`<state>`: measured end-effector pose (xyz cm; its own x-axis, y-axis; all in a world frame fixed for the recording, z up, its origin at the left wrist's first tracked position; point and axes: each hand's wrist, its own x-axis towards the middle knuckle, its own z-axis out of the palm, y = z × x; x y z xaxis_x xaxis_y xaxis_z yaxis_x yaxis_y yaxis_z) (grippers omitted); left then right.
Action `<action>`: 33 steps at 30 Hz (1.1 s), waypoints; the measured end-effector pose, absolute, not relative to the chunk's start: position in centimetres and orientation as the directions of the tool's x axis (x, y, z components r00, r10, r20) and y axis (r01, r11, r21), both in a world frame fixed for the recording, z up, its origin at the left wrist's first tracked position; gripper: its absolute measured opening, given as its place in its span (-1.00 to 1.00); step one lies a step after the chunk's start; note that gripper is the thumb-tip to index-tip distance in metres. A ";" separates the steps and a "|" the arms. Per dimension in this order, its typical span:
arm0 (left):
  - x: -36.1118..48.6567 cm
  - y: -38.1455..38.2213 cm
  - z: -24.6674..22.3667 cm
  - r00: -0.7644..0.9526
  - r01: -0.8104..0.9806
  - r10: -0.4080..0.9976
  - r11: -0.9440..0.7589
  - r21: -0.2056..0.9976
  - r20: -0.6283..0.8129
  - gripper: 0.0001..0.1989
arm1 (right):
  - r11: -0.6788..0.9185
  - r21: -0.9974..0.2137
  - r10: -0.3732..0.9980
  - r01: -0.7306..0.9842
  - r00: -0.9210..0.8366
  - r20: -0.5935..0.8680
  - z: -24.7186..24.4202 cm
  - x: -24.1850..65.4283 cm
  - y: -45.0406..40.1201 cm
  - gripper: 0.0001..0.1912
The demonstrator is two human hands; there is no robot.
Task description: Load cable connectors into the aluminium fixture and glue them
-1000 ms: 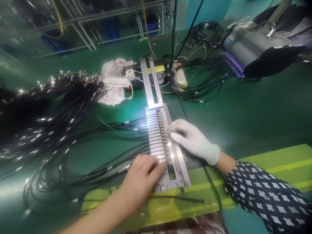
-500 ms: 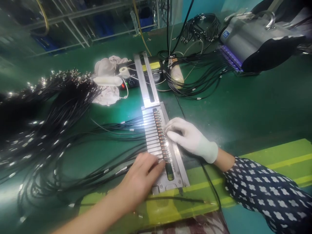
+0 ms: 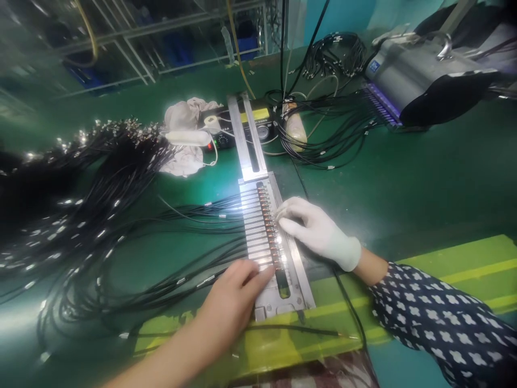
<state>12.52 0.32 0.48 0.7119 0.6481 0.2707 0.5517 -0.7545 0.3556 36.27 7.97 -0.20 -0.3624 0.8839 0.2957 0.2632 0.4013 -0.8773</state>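
Left hand (image 3: 238, 291): bare, its fingers and thumb low at the near part of the metal fixture (image 3: 252, 202); whether they pinched a cable I could not tell.
Right hand (image 3: 317, 231): white-gloved, forefinger and thumb drawn near each other by the fixture's right rail; I could not see whether anything sat between them.
Fixture: between the two grips, running away from the person, its near edge just short of the left fingers, over the yellow-green mat (image 3: 464, 275).
Cable ends (image 3: 269, 215): in a row along the fixture's slot, left of the gloved fingertips and reaching down to the bare ones.
Black cables (image 3: 226, 248): out over the fixture's left edge, beyond the bare hand, toward a big cable bundle (image 3: 121, 161).
Far edge: met by a slotted metal frame (image 3: 242, 134), beyond both hands.
Right side: green tabletop (image 3: 404, 199) spread beyond the glove, up to a grey machine (image 3: 428, 75) with purple light.
Near side: a loose cable (image 3: 294, 328) crossed the mat, right of the bare wrist.
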 end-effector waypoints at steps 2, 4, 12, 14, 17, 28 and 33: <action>13.0 -0.2 0.9 0.713 0.555 0.644 -0.760 0.339 0.276 -0.67 | 0.407 -0.876 0.883 0.260 -0.357 0.304 -0.2 36.3 7.8 -0.83; 13.6 -1.1 0.9 0.714 0.560 0.632 -0.774 0.296 0.303 -0.72 | 0.420 -0.871 0.878 0.256 -0.355 0.319 -0.3 36.3 7.7 -0.83; 14.4 -0.7 -0.1 0.666 0.646 0.691 -0.722 0.248 0.279 -0.68 | 0.445 -0.856 0.871 0.263 -0.348 0.347 -0.5 36.3 7.6 -0.79; 14.1 -0.2 0.2 0.644 0.663 0.724 -0.690 0.290 0.248 -0.76 | 0.443 -0.856 0.873 0.266 -0.347 0.344 -0.4 36.3 7.6 -0.79; 13.5 0.1 0.7 0.618 0.710 0.769 -0.634 0.307 0.160 -0.79 | 0.446 -0.855 0.871 0.265 -0.351 0.345 -0.3 36.3 7.5 -0.81; 12.1 0.2 1.9 0.656 0.749 0.750 -0.633 0.197 -0.082 -0.71 | 0.450 -0.853 0.866 0.264 -0.362 0.345 -0.4 36.6 7.6 -0.84; 12.1 0.3 2.3 0.692 0.712 0.722 -0.687 0.143 0.021 -0.75 | 0.441 -0.858 0.869 0.264 -0.366 0.334 -0.3 36.6 7.6 -0.84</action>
<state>12.06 0.27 2.27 0.6919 0.7217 0.0209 0.7124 -0.6871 0.1428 36.58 7.56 -0.27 -0.3658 0.8687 0.3341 0.2638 0.4410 -0.8578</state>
